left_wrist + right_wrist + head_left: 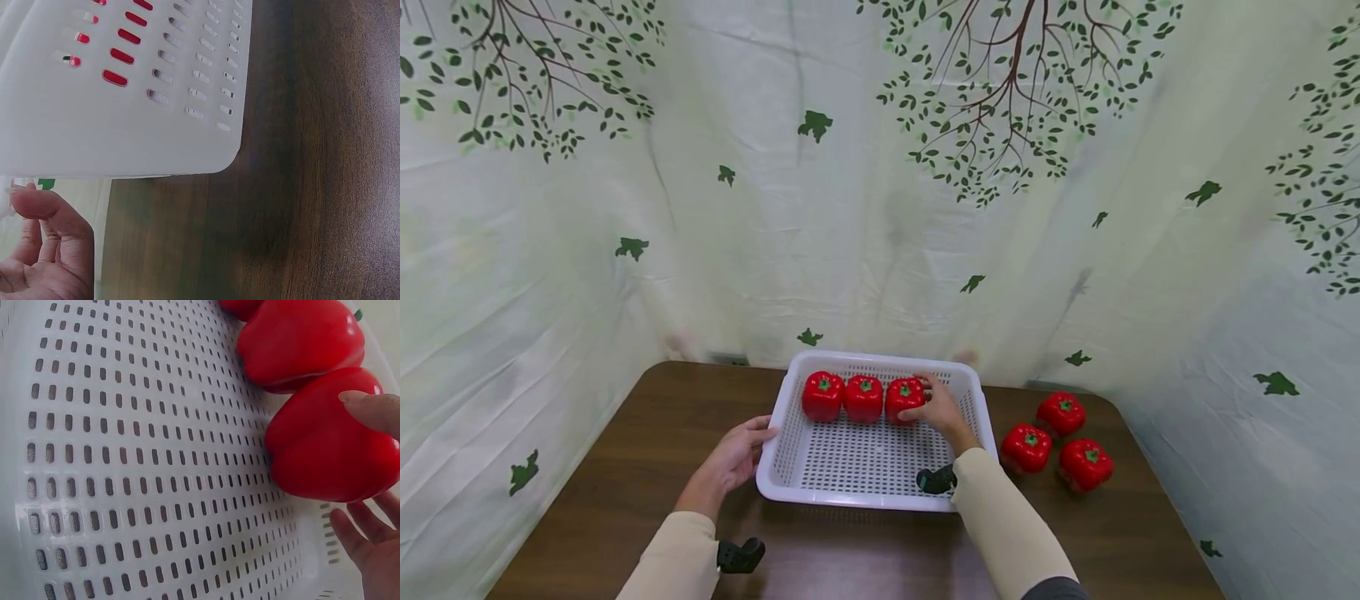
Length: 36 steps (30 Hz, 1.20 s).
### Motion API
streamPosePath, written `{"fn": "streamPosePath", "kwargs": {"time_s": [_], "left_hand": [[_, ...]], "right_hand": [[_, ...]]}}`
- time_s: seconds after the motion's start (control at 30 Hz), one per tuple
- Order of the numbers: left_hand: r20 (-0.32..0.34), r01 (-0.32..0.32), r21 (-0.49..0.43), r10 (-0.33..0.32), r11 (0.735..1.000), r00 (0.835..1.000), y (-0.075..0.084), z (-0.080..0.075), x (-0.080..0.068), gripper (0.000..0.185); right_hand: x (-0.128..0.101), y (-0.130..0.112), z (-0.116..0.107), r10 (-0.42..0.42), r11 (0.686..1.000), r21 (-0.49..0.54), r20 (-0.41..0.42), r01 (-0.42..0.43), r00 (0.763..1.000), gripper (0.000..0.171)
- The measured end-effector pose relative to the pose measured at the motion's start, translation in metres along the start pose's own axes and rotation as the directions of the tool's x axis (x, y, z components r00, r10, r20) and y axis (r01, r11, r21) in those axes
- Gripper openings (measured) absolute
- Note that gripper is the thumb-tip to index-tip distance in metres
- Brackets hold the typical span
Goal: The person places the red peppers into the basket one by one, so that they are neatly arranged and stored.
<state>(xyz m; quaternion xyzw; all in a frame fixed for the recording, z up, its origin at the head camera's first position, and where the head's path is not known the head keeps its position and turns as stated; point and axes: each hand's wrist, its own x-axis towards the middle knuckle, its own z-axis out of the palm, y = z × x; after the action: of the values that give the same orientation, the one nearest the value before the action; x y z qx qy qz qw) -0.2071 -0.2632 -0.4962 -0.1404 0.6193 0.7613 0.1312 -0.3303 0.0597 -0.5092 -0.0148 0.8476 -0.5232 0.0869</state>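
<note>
A white perforated plastic basket [865, 467] stands on the table with three red bell peppers in a row along its far side. My right hand [942, 410] holds the rightmost bell pepper [902, 402], which sits beside the middle bell pepper [864, 398]; the left one [823, 397] is in the far left corner. In the right wrist view the thumb [375, 412] lies on the held pepper's skin, with the fingers around its other side. At the basket's left rim, my left hand [736, 457] grips the edge between thumb and fingers.
Three more red bell peppers [1027, 448] lie in a cluster on the brown wooden table [602, 500], right of the basket. A pale curtain [865, 208] with leaf prints hangs behind the table and on both sides. Each wrist carries a black camera mount [741, 556].
</note>
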Motion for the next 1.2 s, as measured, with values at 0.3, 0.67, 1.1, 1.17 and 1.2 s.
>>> {"fn": "streamPosePath", "kwargs": {"time_s": [0.3, 0.67, 1.1, 1.17, 1.2], "left_hand": [[-0.002, 0.006, 0.020, -0.006, 1.000, 1.000, 0.001, 0.003, 0.002, 0.044], [0.008, -0.003, 0.015, 0.002, 1.000, 1.000, 0.000, 0.002, 0.002, 0.048], [0.010, -0.009, -0.012, 0.009, 1.000, 1.000, -0.002, 0.000, 0.004, 0.044], [0.018, -0.011, -0.010, 0.011, 1.000, 1.000, -0.002, 0.000, 0.004, 0.043], [0.019, -0.012, -0.011, 0.012, 1.000, 1.000, -0.002, 0.000, 0.004, 0.043]], "right_hand": [[-0.006, -0.007, -0.008, -0.070, 0.997, 0.028, 0.024, 0.069, 0.997, 0.080], [-0.020, -0.013, -0.023, -0.048, 0.998, 0.043, 0.040, 0.046, 0.998, 0.082], [-0.034, -0.011, -0.042, -0.046, 0.997, 0.058, 0.081, 0.041, 0.996, 0.086], [-0.037, -0.010, -0.046, -0.058, 0.997, 0.059, 0.080, 0.053, 0.995, 0.085], [-0.038, -0.009, -0.048, -0.064, 0.996, 0.063, 0.078, 0.059, 0.995, 0.085]]}}
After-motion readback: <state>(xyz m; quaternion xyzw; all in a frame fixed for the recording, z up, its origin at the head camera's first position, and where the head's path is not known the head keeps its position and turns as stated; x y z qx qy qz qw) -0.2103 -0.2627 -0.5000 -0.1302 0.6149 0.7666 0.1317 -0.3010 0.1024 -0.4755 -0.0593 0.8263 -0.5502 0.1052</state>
